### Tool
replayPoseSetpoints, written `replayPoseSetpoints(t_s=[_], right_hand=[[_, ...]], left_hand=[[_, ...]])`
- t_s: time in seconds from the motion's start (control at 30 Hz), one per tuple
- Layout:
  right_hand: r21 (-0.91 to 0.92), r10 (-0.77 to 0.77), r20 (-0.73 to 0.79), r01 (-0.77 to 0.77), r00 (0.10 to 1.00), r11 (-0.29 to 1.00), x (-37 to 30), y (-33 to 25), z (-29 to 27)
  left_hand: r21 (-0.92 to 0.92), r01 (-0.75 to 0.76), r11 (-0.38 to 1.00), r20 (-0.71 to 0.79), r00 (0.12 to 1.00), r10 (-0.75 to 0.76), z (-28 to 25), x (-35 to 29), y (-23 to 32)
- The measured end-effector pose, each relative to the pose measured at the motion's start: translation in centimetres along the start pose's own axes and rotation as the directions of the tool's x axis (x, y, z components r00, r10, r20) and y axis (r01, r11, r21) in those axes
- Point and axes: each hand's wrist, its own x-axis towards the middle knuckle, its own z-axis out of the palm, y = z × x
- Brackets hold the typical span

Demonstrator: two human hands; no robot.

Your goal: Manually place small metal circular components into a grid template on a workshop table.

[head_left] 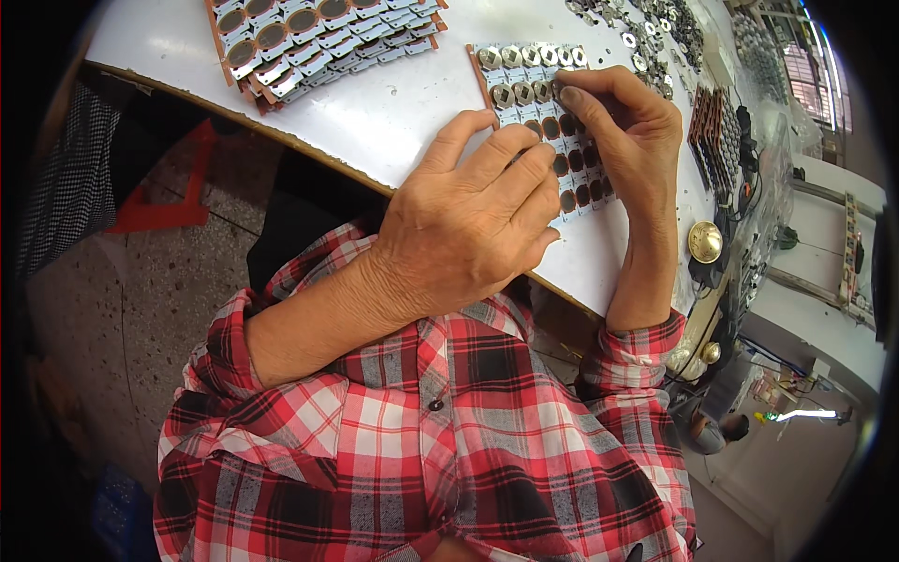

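The right hand (626, 131) has its grip pinched down at the fingertips (568, 94) on a small round metal disc (545, 91), pressing it into a cell of the card tray (536, 122), a flat sheet of small round pockets with an orange edge. Just beside that grip, toward the person, the left hand (473, 220) lies flat with loose, released fingers spread over the tray's near cells, holding nothing I can make out. The rows beyond the grip carry shiny discs; the rows beneath the hands show dark bare pockets. The tray rests on the white surface (375, 112). Farther out from the grip, a stack of similar trays (318, 37) lies fanned, and loose metal parts (646, 37) are scattered off to the right. A brass-coloured round knob (705, 242) sits by the right wrist.
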Motion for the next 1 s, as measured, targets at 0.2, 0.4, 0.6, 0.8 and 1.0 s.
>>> replayPoseSetpoints(t_s=[0.2, 0.4, 0.6, 0.8, 1.0], right_hand=[[0.053, -0.027, 0.027, 0.025, 0.999, 0.998, 0.3, 0.5, -0.5], [0.05, 0.156, -0.089, -0.152, 0.984, 0.987, 0.4, -0.5, -0.8], [-0.455, -0.19, -0.306, 0.032, 0.933, 0.89, 2.6, 4.8, -5.1], [-0.287, -0.062, -0.313, -0.032, 0.948, 0.957, 1.5, 4.5, -7.1], [0.042, 0.012, -0.426, 0.006, 0.904, 0.999, 0.1, 3.2, -8.7]], left_hand=[[-0.022, 0.011, 1.0, 0.0, 1.0, -0.011, -0.1, 0.4, 0.2], [-0.022, 0.032, 0.999, 0.069, 0.997, -0.031, -0.9, 0.4, 0.0], [-0.014, -0.008, 1.0, 0.054, 0.998, 0.009, -0.8, 0.4, 0.0], [-0.013, -0.015, 1.0, 0.051, 0.999, 0.016, -0.5, 0.4, -0.1], [-0.001, -0.01, 1.0, 0.064, 0.998, 0.01, -0.7, 0.4, -0.1]])
